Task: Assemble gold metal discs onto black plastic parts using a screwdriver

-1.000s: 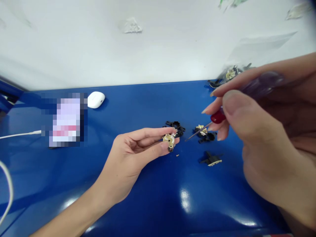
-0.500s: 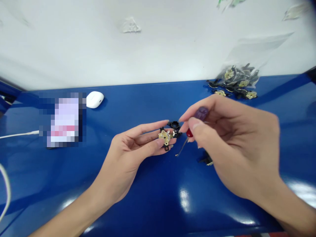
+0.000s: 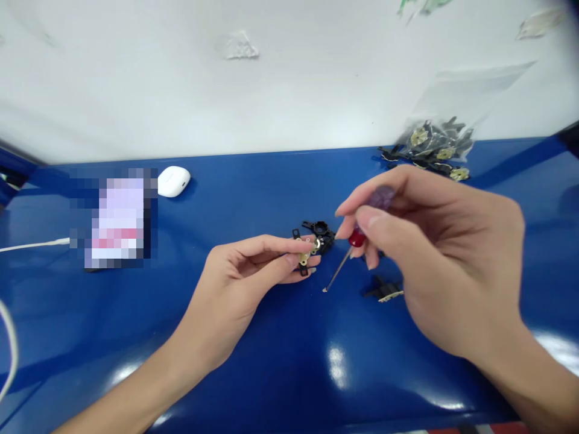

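One left hand, one right hand, one screwdriver, one screw, one phone, one case, two stretches of cable, one table, one bag. One held part, one lone part; pieces in the cluster and the heap overlap too much to count.

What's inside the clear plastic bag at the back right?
Black parts with gold-coloured plates show through the clear plastic bag. They overlap, so anything underneath is hidden and I can't count them.

My right hand now nearer my left hand than second ago. Screwdriver, then short of screw, now has tip at it. My left index finger, lifted moments ago, lies across brass part.
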Tool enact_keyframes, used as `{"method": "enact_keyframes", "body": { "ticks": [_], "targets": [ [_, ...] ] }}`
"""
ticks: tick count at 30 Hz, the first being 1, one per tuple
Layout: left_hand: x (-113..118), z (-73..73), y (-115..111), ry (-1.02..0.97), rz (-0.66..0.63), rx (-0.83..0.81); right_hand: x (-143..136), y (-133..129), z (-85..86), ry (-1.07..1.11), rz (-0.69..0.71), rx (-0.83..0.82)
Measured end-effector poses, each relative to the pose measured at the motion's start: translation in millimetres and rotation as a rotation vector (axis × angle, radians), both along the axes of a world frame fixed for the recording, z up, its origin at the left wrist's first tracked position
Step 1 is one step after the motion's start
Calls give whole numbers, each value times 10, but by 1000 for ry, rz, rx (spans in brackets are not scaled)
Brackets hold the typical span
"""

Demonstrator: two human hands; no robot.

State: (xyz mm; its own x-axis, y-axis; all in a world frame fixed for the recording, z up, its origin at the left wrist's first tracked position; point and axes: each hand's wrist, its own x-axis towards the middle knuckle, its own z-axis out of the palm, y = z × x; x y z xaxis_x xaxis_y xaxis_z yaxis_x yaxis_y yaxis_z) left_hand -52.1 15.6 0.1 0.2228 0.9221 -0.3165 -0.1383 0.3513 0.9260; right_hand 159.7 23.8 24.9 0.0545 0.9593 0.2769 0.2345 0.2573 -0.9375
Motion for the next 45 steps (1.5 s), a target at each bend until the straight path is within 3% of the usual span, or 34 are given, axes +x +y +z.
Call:
{"method": "enact_keyframes", "body": {
  "ticks": [5, 13, 24, 31, 35, 45],
  "targets": [
    [-6, 30, -23, 13, -68, 14, 65, 79, 13, 266, -3, 10],
    [11, 34, -80, 65, -132, 46, 53, 127, 41, 415, -76, -42],
    [44, 29, -72, 51, -105, 70, 33, 96, 76, 388, -90, -56],
    [36, 27, -81, 61, -89, 47, 44, 77, 47, 318, -44, 98],
    [39, 35, -74, 53, -104, 31, 72, 106, 15, 304, -51, 95],
    [-9, -11, -58, -9, -138, 28, -8, 99, 189, 315, -242, 61]
  ]
}}
